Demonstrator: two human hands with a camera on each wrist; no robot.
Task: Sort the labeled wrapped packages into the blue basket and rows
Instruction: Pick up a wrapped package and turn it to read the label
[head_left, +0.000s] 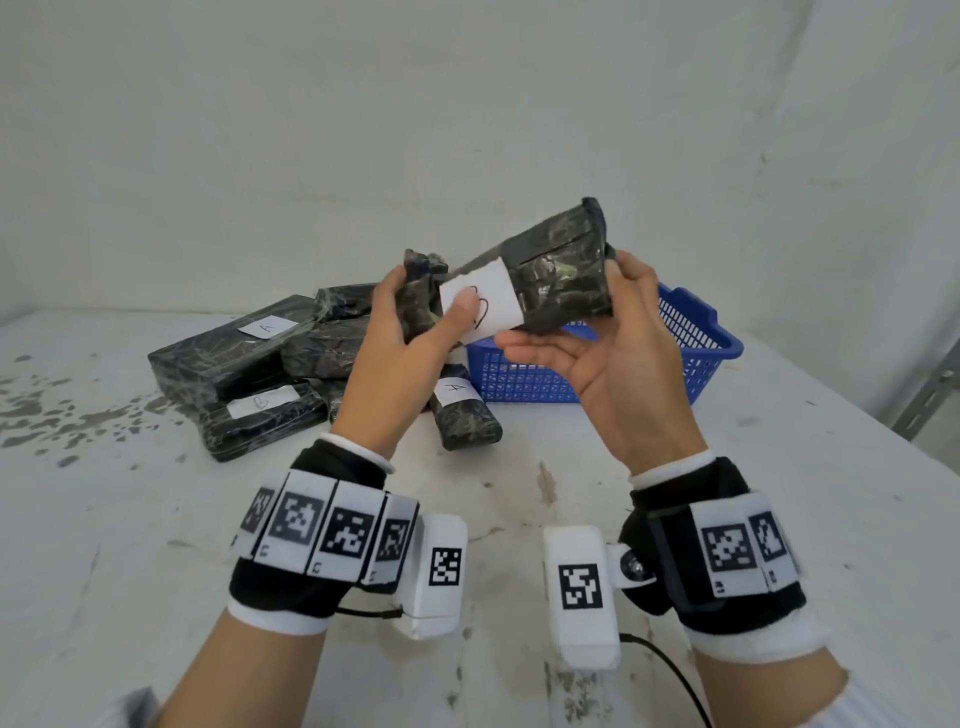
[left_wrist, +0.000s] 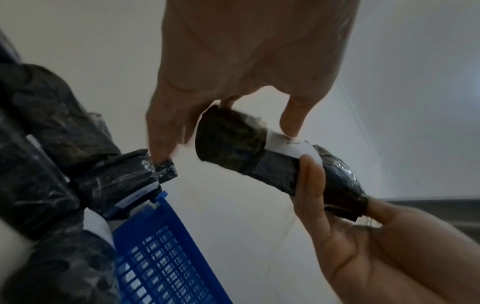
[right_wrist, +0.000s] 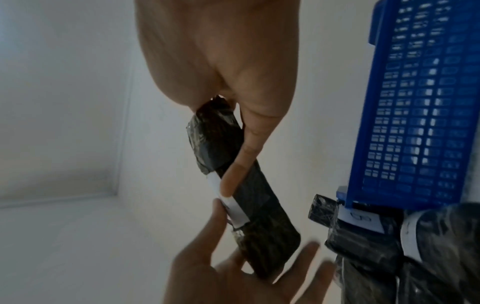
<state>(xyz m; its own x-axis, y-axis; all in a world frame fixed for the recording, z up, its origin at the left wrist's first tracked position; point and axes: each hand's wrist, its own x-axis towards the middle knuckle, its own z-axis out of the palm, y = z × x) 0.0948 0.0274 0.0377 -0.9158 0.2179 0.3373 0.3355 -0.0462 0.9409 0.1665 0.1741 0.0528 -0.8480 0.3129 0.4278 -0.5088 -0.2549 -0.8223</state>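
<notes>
- A pile of wrapped packages (head_left: 249, 364) is seen at the left of the white table (head_left: 649, 519), stacked loosely; the top one carries a label marked "A" (head_left: 267, 327), and a lower one a label whose letter cannot be read.
- A further package labelled "A" (head_left: 465, 410) lies on the table just in front of the pile, beside the near left corner of the blue basket (head_left: 696, 332).
- The left hand (head_left: 410, 343) is closed round the lower left end of the held package (head_left: 550, 280), with the thumb pressed on its white label (head_left: 493, 306).
- The held package is kept in the air above the basket's left part, tilted so that its right end is higher; the mark on its label is partly covered by the thumb.
- The right hand (head_left: 618, 358) is cupped under and behind the package's right end, with the thumb at the upper end and the fingers curled beneath it.
- The blue basket stands on the table behind the right hand.
</notes>
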